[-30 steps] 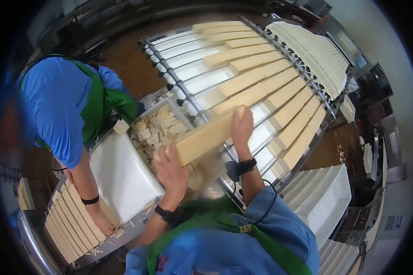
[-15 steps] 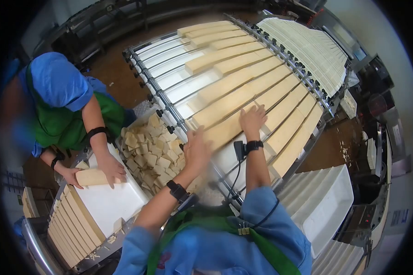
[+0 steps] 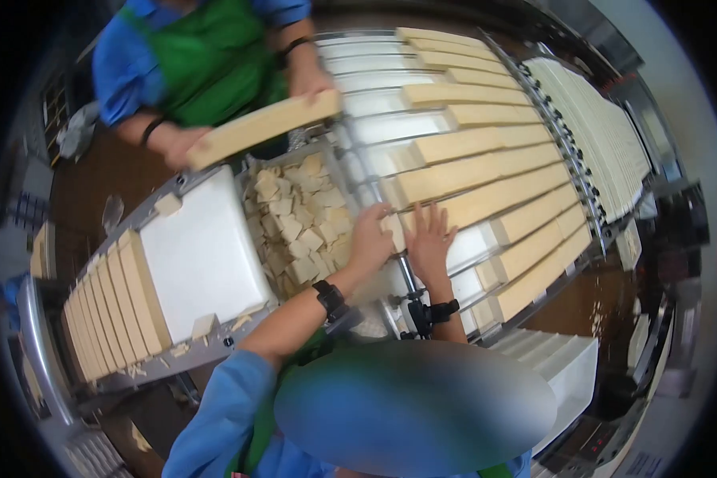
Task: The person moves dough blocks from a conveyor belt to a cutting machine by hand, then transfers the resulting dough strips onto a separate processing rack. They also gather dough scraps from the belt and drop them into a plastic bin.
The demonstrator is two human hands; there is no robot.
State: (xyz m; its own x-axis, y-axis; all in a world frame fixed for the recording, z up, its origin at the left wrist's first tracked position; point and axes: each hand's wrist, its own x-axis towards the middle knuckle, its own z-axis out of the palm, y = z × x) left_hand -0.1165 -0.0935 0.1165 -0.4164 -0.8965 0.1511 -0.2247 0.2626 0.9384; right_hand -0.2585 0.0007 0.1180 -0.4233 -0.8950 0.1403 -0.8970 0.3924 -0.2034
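Note:
A long pale cheese block lies in a lane of the roller conveyor, among several other blocks. Both of my hands are at its near end. My left hand rests with its fingers over the block's end corner. My right hand lies flat on the block with its fingers spread. Neither hand grips anything. A black band sits on each wrist.
A co-worker in blue with a green apron stands at the far side, holding another long block in both hands. A tub of cheese offcuts and a white board lie to the left. Stacked blocks line the left edge. White tubs stand at the right.
I set down the block I carried into a conveyor lane and my hands slid to its near end. The co-worker moved to the far side and lifted a long block.

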